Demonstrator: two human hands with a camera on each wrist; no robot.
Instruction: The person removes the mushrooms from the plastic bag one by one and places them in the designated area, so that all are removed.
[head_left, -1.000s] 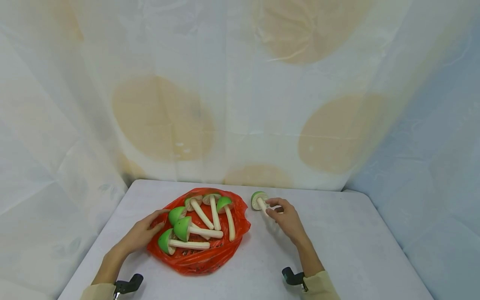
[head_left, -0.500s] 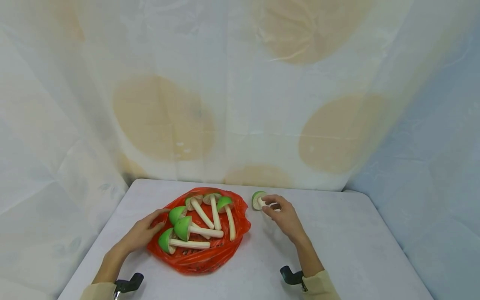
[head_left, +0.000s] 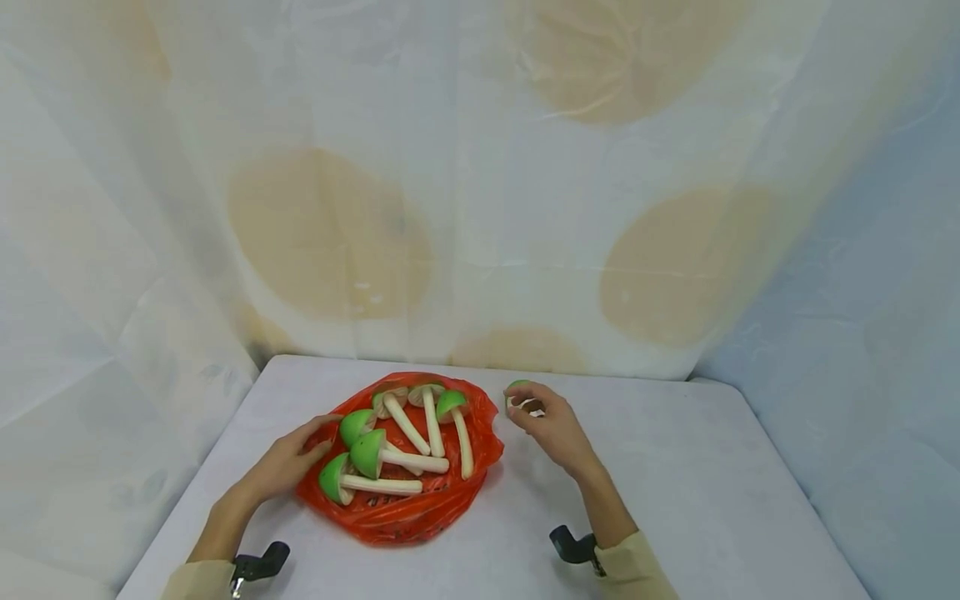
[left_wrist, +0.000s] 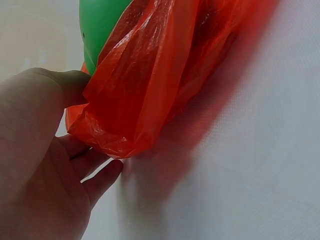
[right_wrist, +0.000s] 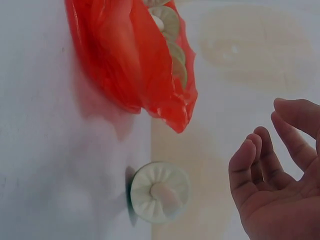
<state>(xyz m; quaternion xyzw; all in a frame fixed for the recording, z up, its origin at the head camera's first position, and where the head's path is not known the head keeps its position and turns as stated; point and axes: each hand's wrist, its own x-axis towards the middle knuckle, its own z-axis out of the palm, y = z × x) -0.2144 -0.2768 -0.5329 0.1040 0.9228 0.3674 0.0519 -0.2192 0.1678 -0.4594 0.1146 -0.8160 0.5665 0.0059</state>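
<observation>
A red plastic bag point(head_left: 408, 529) lies spread on the table with its mouth wide. Several toy mushrooms point(head_left: 367, 455) with green caps and white stems lie in it. My left hand point(head_left: 279, 468) pinches the bag's left rim; in the left wrist view the thumb is above the red plastic and the fingers lie beneath it. Right of the bag, one more toy mushroom point(right_wrist: 160, 192) is on the table, its pale underside and stem facing the right wrist camera. My right hand point(head_left: 557, 429), fingers loosely bent, hovers near this mushroom and mostly covers it in the head view. Nothing shows between those fingers.
The white table point(head_left: 697, 492) ends at a back edge close to the single mushroom. Pale sheeting point(head_left: 510, 208) with tan round patches hangs behind, and more sheeting closes both sides. Black wrist cameras point(head_left: 262, 562) jut out below both hands.
My right hand has shifted left and slightly up, covering more of the single mushroom in the head view. My left hand and the bag have stayed in place.
</observation>
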